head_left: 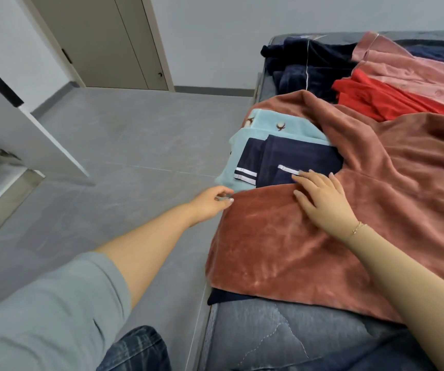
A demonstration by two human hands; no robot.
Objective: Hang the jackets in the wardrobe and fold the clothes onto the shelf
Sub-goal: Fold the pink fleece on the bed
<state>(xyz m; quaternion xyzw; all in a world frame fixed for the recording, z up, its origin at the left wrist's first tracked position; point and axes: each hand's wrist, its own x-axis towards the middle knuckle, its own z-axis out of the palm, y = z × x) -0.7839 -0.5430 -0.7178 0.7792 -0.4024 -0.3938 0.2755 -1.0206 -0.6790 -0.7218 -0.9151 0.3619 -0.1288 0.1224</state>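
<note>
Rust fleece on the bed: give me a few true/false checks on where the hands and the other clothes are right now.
1. The right hand lies flat with straight fingers on the rust fleece. True.
2. The left hand holds a hanger. False: no hanger shows; its fingertips are at the fleece's left corner edge, at the bed's side.
3. A folded navy garment with white stripes lies on a light blue one. True.
4. The red garment lies on the floor. False: it lies on the bed, beyond the fleece.
5. The rust fleece already hangs in the wardrobe. False: it is spread on the bed.
</note>
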